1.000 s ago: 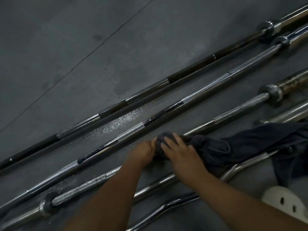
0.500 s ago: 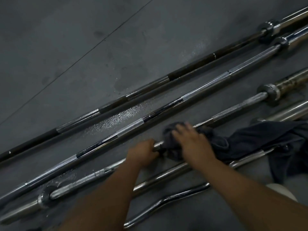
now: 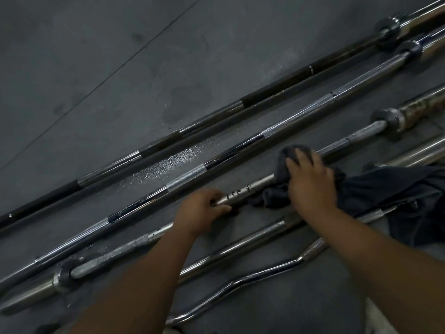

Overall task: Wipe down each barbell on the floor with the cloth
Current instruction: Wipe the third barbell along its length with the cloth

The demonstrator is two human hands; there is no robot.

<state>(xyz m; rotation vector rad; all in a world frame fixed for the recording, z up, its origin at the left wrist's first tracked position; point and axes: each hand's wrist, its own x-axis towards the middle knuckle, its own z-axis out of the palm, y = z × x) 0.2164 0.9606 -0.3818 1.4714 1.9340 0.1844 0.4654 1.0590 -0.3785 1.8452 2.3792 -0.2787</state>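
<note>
Between close-set neighbouring bars [image 3: 289, 124], one barbell [image 3: 255, 184] is gripped by the left hand [image 3: 199, 210]; the cloth [image 3: 385, 189] is pressed onto it by the flat-fingered right hand [image 3: 310, 182].

1. Light level: dim and cool grey throughout; we see no lamp in frame.
2. Glare: bright streaks run along the chrome barbells [image 3: 313, 106], strongest at upper right. A wet patch [image 3: 168, 165] glints at centre.
3. Shadows: soft, narrow bands lie beside each bar on the floor [image 3: 96, 56].
4. Blur: we note motion smear on the right hand [image 3: 310, 182] and left hand [image 3: 202, 210]. Both forearms are soft at lower frame.
5. Distortion: slight wide-angle stretch toward the corners.
</note>
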